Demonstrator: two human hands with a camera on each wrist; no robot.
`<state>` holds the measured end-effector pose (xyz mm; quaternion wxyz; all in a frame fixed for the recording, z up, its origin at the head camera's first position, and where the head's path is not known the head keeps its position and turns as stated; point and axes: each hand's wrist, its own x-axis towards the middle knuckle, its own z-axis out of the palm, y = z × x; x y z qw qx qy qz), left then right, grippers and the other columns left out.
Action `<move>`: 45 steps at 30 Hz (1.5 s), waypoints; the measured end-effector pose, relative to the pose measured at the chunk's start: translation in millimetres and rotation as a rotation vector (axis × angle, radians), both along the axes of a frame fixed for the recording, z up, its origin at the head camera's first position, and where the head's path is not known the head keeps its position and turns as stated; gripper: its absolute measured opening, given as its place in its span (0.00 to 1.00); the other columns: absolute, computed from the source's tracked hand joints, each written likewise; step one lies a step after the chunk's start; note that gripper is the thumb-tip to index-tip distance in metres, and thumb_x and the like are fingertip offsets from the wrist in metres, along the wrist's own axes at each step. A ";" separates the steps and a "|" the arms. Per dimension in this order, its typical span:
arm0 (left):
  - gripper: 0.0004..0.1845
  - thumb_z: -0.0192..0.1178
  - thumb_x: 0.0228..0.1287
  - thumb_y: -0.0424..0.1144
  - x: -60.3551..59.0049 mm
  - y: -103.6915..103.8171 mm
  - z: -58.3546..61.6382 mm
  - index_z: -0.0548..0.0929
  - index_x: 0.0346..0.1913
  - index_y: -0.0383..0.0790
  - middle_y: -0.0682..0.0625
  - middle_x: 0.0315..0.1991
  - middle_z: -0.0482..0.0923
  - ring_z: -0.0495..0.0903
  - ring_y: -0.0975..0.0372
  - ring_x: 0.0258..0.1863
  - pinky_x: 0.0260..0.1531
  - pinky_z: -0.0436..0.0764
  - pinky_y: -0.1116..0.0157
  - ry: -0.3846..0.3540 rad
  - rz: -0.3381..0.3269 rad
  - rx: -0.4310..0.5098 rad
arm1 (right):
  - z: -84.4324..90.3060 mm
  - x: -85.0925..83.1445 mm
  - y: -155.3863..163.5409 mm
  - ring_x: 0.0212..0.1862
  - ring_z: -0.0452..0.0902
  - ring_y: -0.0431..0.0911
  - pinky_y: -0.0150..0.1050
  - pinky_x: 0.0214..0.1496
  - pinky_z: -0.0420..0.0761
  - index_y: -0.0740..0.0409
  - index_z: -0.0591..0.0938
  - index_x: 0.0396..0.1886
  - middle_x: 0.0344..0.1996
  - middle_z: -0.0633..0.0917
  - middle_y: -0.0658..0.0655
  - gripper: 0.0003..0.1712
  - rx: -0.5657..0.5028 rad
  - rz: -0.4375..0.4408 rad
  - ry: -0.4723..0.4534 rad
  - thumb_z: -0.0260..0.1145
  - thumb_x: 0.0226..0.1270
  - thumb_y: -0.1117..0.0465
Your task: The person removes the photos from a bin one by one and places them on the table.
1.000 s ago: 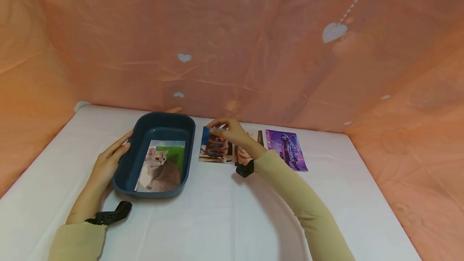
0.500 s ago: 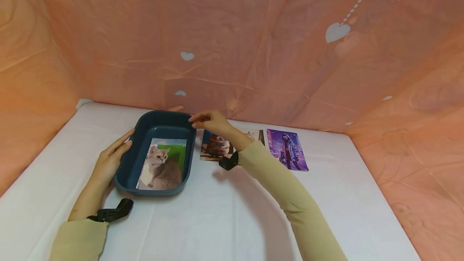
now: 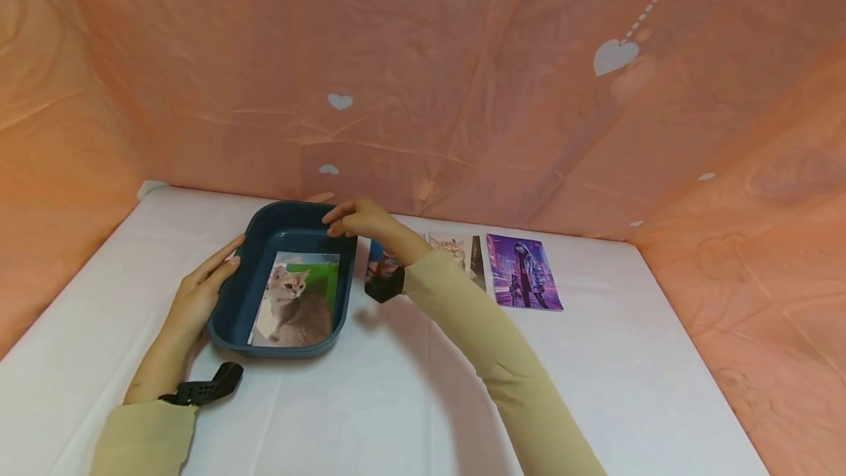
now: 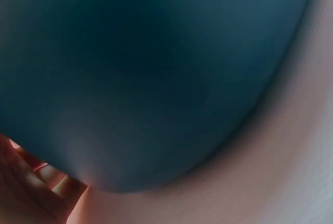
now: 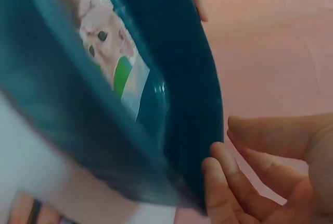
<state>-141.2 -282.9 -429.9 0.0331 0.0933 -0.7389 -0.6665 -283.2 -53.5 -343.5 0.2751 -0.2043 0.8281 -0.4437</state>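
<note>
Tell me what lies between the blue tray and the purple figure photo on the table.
In the head view, between the blue tray and the purple figure photo lie two photos: a partly hidden photo under the right hand's wrist, then a cat photo.

Our left hand [image 3: 198, 292] lies at the near left with straight fingers [image 3: 221, 254] pointing far and right, palm turned inward. Its forearm runs back to the near edge in a pale yellow sleeve [image 3: 142, 438], a black strap [image 3: 205, 388] at the wrist. Our right hand [image 3: 362, 219] reaches far and left, fingers [image 5: 221, 182] loosely curled and parted. Its sleeved forearm [image 3: 489, 358] slants from the near right, with a black strap [image 3: 385, 286] at the wrist.
</note>
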 end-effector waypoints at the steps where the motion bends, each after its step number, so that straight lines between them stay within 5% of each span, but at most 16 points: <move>1: 0.30 0.47 0.71 0.59 0.2 0.0 0.0 0.59 0.73 0.59 0.52 0.76 0.46 0.42 0.52 0.76 0.72 0.43 0.44 -0.001 0.001 0.003 | 0.9 0.5 -2.7 0.53 0.78 0.48 0.44 0.59 0.77 0.57 0.83 0.53 0.57 0.81 0.54 0.17 -0.001 -0.008 -0.007 0.66 0.64 0.62; 12: 0.29 0.47 0.71 0.58 1.6 1.2 0.4 0.60 0.73 0.59 0.52 0.76 0.50 0.45 0.54 0.76 0.71 0.45 0.44 0.021 0.010 -0.048 | -8.6 9.1 -28.6 0.53 0.78 0.48 0.44 0.59 0.77 0.62 0.81 0.55 0.56 0.81 0.58 0.19 -0.044 0.043 -0.080 0.65 0.65 0.64; 25: 0.29 0.47 0.71 0.58 1.0 1.5 1.2 0.61 0.72 0.60 0.53 0.75 0.52 0.53 0.61 0.72 0.71 0.51 0.48 0.015 0.012 -0.068 | -21.0 14.9 -40.5 0.56 0.76 0.47 0.40 0.61 0.74 0.57 0.84 0.52 0.60 0.78 0.55 0.17 0.102 0.068 -0.098 0.66 0.63 0.63; 33: 0.29 0.48 0.71 0.57 1.2 2.6 0.9 0.62 0.72 0.58 0.58 0.75 0.53 0.48 0.59 0.75 0.72 0.46 0.47 0.036 0.016 -0.056 | -22.8 17.0 -43.0 0.61 0.73 0.49 0.43 0.61 0.74 0.56 0.83 0.54 0.61 0.77 0.55 0.19 0.178 0.114 -0.143 0.66 0.63 0.61; 36: 0.29 0.48 0.71 0.57 1.2 2.4 0.3 0.62 0.72 0.59 0.58 0.74 0.53 0.48 0.61 0.74 0.72 0.46 0.48 0.035 0.012 -0.047 | -22.6 17.0 -43.1 0.53 0.76 0.46 0.39 0.48 0.77 0.57 0.83 0.54 0.58 0.79 0.55 0.19 0.181 0.111 -0.163 0.67 0.63 0.61; 40: 0.29 0.48 0.71 0.56 1.1 2.3 -0.3 0.62 0.72 0.58 0.60 0.74 0.54 0.49 0.63 0.74 0.73 0.46 0.49 0.047 0.009 -0.045 | -24.0 15.2 -44.2 0.28 0.68 0.42 0.36 0.27 0.66 0.61 0.81 0.55 0.37 0.82 0.52 0.20 0.152 0.110 -0.218 0.66 0.63 0.65; 43: 0.29 0.48 0.72 0.56 1.0 2.7 -0.1 0.62 0.72 0.57 0.60 0.74 0.55 0.48 0.62 0.74 0.73 0.44 0.47 0.062 0.009 -0.064 | -24.8 14.1 -44.5 0.24 0.63 0.42 0.35 0.26 0.64 0.62 0.81 0.56 0.31 0.80 0.50 0.20 0.149 0.117 -0.257 0.65 0.63 0.66; 45: 0.29 0.48 0.72 0.56 0.6 2.5 -0.3 0.62 0.72 0.56 0.60 0.74 0.55 0.48 0.61 0.74 0.72 0.44 0.47 0.064 0.008 -0.077 | -25.0 13.9 -44.3 0.28 0.69 0.41 0.34 0.28 0.67 0.60 0.82 0.55 0.39 0.83 0.50 0.19 0.160 0.121 -0.258 0.66 0.63 0.66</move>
